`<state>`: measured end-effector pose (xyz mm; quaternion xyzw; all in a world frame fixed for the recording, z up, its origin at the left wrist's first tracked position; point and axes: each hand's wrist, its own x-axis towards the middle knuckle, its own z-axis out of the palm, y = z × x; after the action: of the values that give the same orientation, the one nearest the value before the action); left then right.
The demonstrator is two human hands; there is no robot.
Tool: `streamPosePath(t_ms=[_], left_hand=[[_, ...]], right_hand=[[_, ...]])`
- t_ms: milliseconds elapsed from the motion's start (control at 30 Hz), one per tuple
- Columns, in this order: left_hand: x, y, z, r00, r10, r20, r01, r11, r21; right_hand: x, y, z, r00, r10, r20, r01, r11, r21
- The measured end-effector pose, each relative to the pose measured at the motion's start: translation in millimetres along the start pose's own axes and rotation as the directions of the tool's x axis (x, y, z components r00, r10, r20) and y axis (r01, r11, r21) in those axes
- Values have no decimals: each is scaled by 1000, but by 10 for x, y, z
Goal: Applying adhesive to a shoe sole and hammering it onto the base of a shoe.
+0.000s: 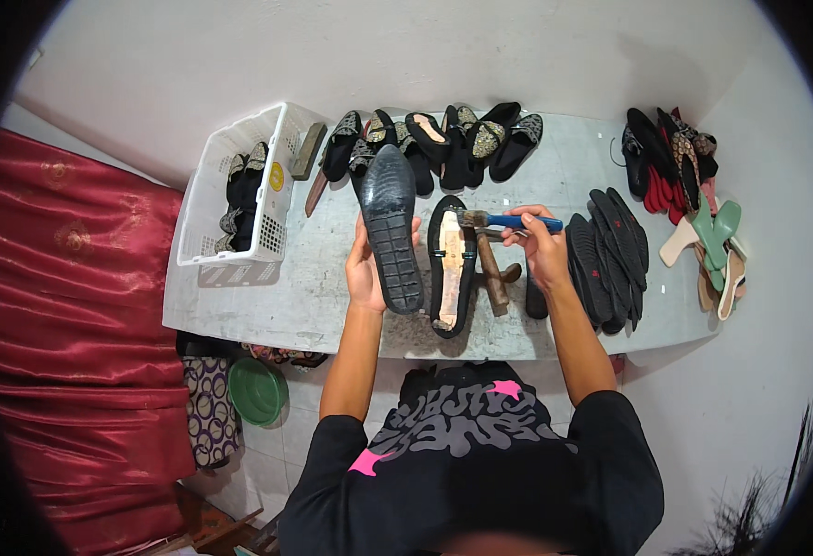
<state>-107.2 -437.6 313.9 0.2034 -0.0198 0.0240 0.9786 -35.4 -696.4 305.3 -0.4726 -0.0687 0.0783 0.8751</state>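
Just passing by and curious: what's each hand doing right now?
Left hand: closed on a black shoe sole, held up on edge.
Right hand: closed on a blue-handled brush.

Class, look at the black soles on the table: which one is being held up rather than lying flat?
The single black sole in the left hand, tread facing up; the other soles lie stacked beside the right hand.

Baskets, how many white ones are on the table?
1. The white basket sits at the table's left end, holding dark shoes. Nothing suggests another is hidden.
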Motion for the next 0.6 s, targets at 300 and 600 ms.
streamPosePath(t_ms=[300, 600], left_hand=[[-420, 494, -267, 981, 156, -119, -160, 987, -23], [-755, 1090, -425, 958, 247, -146, -238, 968, 82]], right_hand=[[554, 528, 913, 932, 228, 281, -134, 939, -317], [764, 1400, 1817, 798, 380, 468, 348, 344, -872]])
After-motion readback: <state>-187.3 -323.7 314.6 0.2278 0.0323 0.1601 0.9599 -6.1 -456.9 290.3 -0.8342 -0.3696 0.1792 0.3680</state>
